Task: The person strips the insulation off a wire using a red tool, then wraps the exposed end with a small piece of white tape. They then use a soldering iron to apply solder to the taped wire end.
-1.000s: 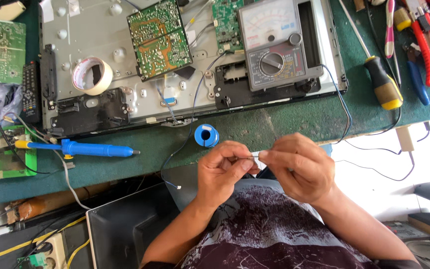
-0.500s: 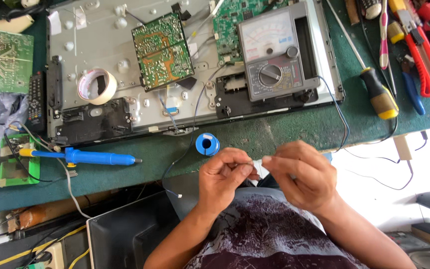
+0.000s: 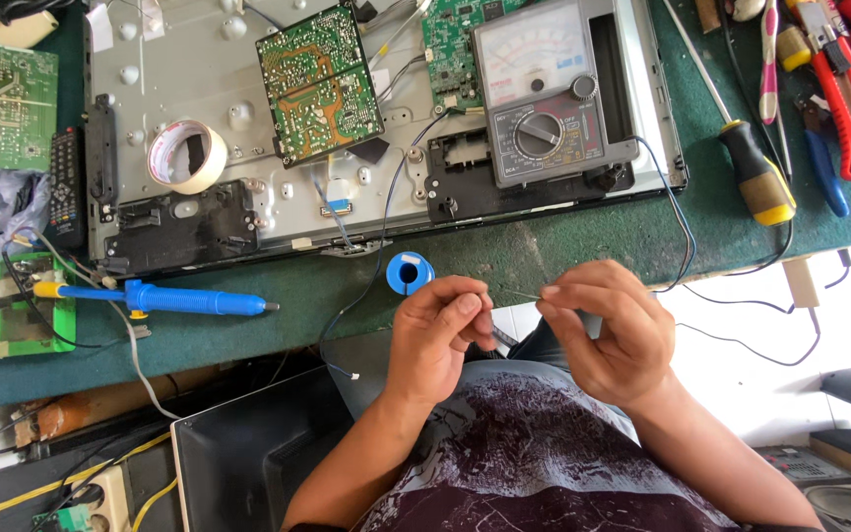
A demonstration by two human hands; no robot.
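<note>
My left hand [image 3: 440,333] and my right hand [image 3: 608,330] are raised in front of my chest, just off the near edge of the green bench [image 3: 583,241]. Both pinch a thin wire [image 3: 521,294] that runs between their fingertips. The left thumb and forefinger close on one end and the right fingers on the other. A small blue solder spool [image 3: 409,273] stands on the bench just beyond my left hand. What else the fingers hide, I cannot tell.
A grey metal chassis [image 3: 150,59] lies at the back, bearing a green circuit board [image 3: 319,81], an analog multimeter [image 3: 544,99] and a tape roll [image 3: 187,156]. A blue soldering iron [image 3: 160,298] lies left. A yellow-handled screwdriver [image 3: 755,177] and red tools [image 3: 844,89] lie right.
My hands have drawn a little apart, so a short length of thin wire now shows between the fingertips. The view has shifted slightly.
</note>
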